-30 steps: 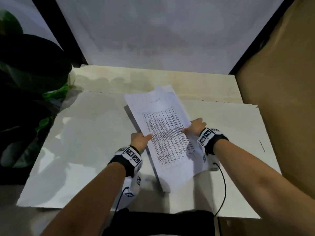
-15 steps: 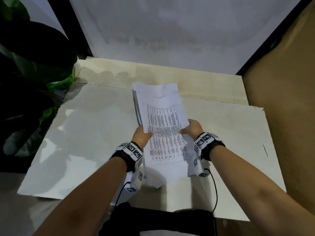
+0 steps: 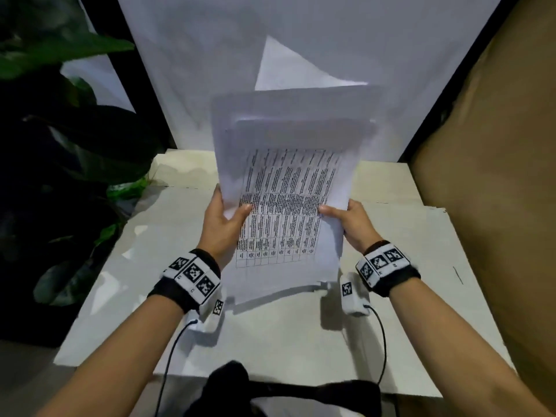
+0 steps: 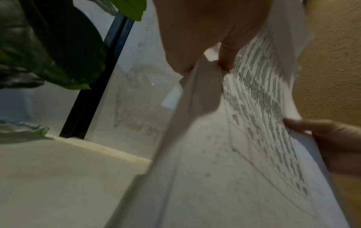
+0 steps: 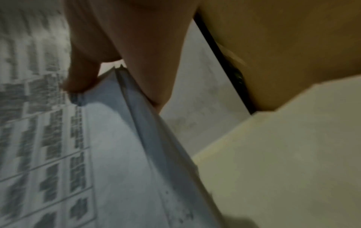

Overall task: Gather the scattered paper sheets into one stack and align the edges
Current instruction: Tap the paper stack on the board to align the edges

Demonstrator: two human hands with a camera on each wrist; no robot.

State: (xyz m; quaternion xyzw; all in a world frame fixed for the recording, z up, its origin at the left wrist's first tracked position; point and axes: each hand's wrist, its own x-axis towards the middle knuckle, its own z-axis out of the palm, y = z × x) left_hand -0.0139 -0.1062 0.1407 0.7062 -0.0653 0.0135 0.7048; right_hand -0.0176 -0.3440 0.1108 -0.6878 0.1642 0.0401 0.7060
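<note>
While upright over the table [image 3: 421,341], paper stack [image 3: 285,188] clamped between left grip [image 3: 224,227] and right grip [image 3: 353,224].

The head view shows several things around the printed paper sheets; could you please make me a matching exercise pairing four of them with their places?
Things:
1. stack of white printed paper sheets
2. dark green leafy plant
3. brown cardboard panel
4. pale white tabletop board

Places:
A. far left
B. under the hands
C. far right
D. held upright between left hand and right hand

Pairs: 1-D, 2-A, 3-C, 4-B
</note>
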